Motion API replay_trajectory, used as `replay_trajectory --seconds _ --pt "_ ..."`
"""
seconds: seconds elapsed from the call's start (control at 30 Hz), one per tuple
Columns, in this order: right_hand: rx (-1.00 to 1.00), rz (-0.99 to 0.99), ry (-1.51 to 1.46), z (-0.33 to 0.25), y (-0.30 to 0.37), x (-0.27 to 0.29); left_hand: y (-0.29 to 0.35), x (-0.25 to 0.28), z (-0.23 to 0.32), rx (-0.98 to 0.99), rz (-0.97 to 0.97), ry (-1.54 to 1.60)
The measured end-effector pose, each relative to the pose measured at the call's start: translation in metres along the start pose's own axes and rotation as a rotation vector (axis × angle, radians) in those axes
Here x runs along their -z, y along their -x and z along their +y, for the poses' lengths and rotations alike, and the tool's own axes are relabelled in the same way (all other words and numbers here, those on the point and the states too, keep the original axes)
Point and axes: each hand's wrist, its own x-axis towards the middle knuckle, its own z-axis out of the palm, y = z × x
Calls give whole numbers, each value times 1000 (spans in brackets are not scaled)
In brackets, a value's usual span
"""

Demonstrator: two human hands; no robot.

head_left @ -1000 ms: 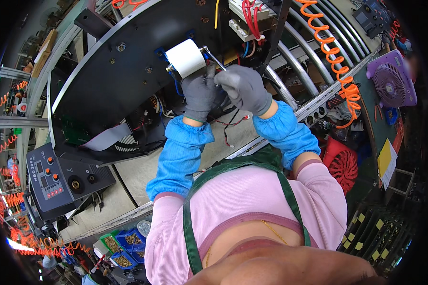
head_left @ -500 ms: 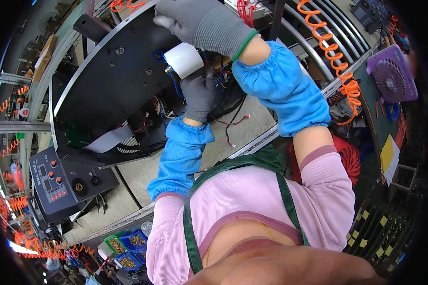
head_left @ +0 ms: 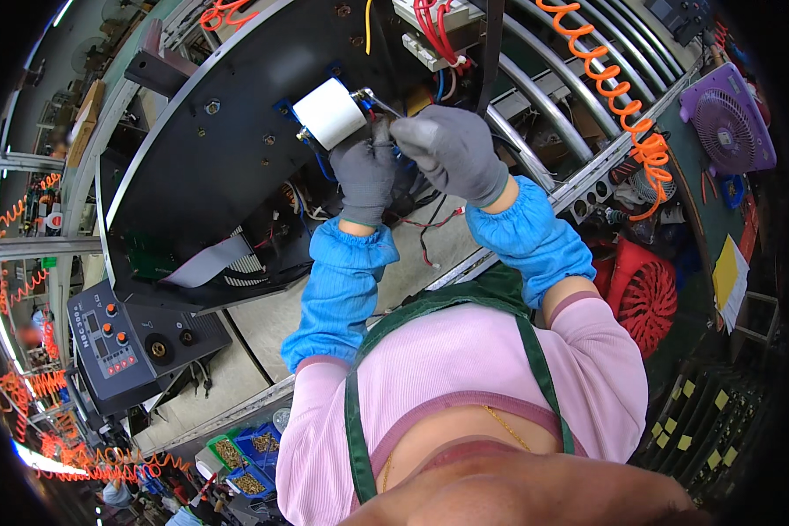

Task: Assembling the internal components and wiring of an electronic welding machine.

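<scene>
Since half a second ago, the right hand (head_left: 451,151) has been brought back from above the white cylinder (head_left: 330,114) to just beside its right end. Its grip is clamped on a slim metal tool (head_left: 386,105), apparently a wrench, whose far end is set at the fitting on that end of the cylinder. The left hand (head_left: 364,180) has been kept just below the cylinder, thumb raised near the same end; whether its grip is apart or together cannot be told, as the fingers are partly hidden. Both hands are covered by grey gloves.

The cylinder is mounted, tilted, on the inner wall of a black housing (head_left: 202,167). A grey ribbon cable (head_left: 209,263) is seen lower left in the housing, and a yellow wire (head_left: 367,26) at the top. The housing is borne by a pale counter (head_left: 267,320), where a control box (head_left: 118,337) is also placed. On the right, a coiled orange hose (head_left: 618,96), a purple fan (head_left: 729,123) and a red fan (head_left: 644,294) are seen.
</scene>
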Motion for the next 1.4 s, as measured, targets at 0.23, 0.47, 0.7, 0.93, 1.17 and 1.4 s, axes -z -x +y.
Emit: replay_trajectory --seconds 0.23,0.47,0.7,0.93,1.17,1.4 --pt "87 -83 -102 13 11 -2 -3 1 4 19 -52 -68" --pt "135 -193 -118 12 -31 3 4 -4 -13 -34 -112 -142" --pt "81 -113 -12 11 -45 -7 4 -1 -9 17 -152 -144" --pt "-47 -160 38 12 -65 -9 -3 5 -7 -100 -96 -153" --pt "104 61 -200 18 -43 -11 -5 -10 0 -63 -2 -72" --pt "320 118 116 28 -60 -25 -3 -16 -16 -147 -31 -191"
